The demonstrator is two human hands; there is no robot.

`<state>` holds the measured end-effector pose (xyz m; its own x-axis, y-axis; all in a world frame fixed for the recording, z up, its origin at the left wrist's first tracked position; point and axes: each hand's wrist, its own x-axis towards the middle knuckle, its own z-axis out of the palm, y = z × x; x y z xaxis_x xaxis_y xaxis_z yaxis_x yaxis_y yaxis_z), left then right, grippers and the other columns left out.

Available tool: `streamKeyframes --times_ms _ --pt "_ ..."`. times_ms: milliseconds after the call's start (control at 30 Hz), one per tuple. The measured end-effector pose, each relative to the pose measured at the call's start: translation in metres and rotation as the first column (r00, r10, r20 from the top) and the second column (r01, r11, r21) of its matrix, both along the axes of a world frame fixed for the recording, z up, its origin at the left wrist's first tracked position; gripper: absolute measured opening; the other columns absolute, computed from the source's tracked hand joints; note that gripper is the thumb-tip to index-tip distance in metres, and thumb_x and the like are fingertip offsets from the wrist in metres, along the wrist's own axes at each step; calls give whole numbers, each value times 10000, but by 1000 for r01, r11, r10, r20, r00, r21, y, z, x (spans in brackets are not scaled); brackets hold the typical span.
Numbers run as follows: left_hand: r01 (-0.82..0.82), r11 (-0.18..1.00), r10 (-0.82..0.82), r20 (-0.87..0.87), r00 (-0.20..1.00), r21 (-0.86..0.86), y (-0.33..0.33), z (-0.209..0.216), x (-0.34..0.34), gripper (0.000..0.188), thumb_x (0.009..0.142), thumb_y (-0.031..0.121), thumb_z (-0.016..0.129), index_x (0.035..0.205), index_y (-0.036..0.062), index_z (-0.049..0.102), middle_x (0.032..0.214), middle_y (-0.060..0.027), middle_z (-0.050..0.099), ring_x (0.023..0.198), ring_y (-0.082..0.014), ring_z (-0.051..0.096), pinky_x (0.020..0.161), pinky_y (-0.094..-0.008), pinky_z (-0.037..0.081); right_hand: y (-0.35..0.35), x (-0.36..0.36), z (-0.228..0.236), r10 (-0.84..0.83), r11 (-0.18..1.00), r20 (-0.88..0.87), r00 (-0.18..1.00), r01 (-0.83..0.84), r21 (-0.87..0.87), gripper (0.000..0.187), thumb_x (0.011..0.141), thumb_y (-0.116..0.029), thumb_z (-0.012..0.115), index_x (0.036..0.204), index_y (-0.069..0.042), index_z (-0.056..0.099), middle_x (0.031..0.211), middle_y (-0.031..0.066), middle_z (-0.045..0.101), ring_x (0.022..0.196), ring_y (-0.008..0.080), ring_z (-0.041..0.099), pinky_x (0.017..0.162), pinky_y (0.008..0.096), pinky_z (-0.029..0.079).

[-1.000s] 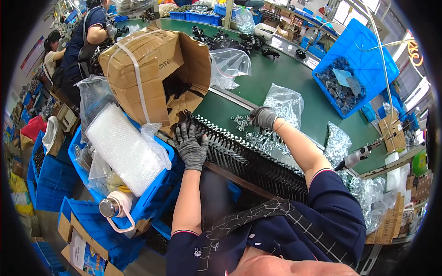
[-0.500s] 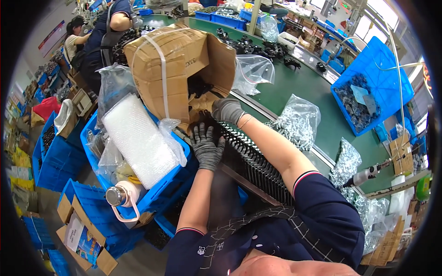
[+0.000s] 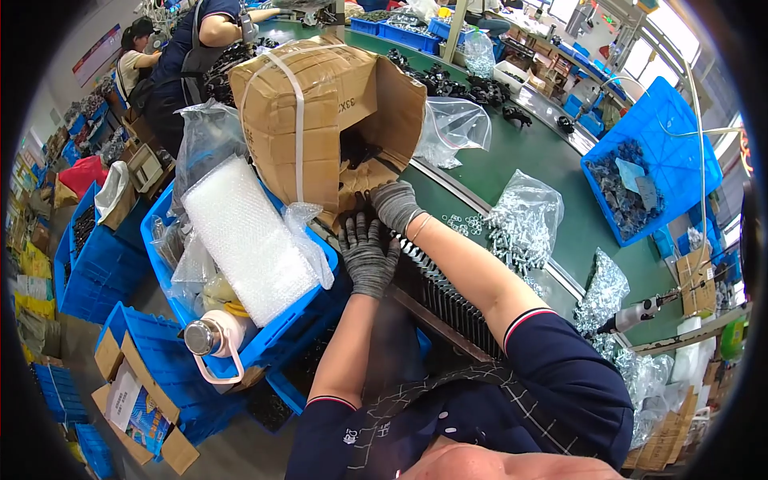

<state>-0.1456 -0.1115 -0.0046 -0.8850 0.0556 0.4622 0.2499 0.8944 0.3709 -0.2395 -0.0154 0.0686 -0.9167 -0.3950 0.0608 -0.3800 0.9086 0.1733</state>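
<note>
My left hand, in a grey knit glove, lies with fingers stretched over dark parts at the near end of a cardboard box. Just right of it, my right hand, gloved alike, has its fingers curled down at the end of a row of black parts. What those fingertips hold is hidden. The row runs along the bench edge under my right forearm, with shiny metal pieces along its far end. The box lies on its side, strapped with a white band; its torn opening shows black parts inside.
Bubble wrap and a lidded bottle sit on a blue crate at left. A green conveyor carries a bag of bolts, washers, black parts and a tilted blue bin. A power screwdriver lies right. Another person works far left.
The view has shifted slightly, so the box and conveyor sit further right. My right hand stays curled near the box's opening, my left still flat beside it; loose washers now show past my right forearm.
</note>
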Motion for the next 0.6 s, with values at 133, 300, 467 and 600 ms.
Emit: streamKeyframes --times_ms 133,300,467,600 --pt "6 1000 -6 -7 1000 6 2 -1 -1 606 790 454 611 1276 98 548 1445 -179 391 1376 -379 274 1147 -514 111 1 -2 -1 48 998 -69 996 -44 55 197 843 -190 555 968 -98 677 950 105 696 929 266 663 750 407 493" --pt "17 1000 -17 -5 1000 25 3 0 -1 604 799 455 596 1275 88 543 1453 -185 385 1379 -382 273 1145 -531 111 -2 -2 -2 -60 998 -22 998 61 22 223 871 -230 534 999 -105 667 988 91 683 980 258 640 776 416 472" --pt "14 1000 -14 0 1000 -4 1 -1 0 631 793 451 602 1316 111 507 1472 -171 354 1384 -366 260 1146 -518 106 -6 -3 1 -106 994 94 990 105 12 258 896 -282 514 1001 -96 658 987 91 677 979 264 635 786 429 463" --pt "14 1000 -14 0 1000 -18 3 -1 0 656 802 460 592 1346 113 473 1485 -164 339 1391 -364 248 1147 -514 104 -3 9 -7 -109 993 -35 993 108 -48 290 892 -310 524 1022 -78 642 1008 109 672 986 276 629 812 436 448"
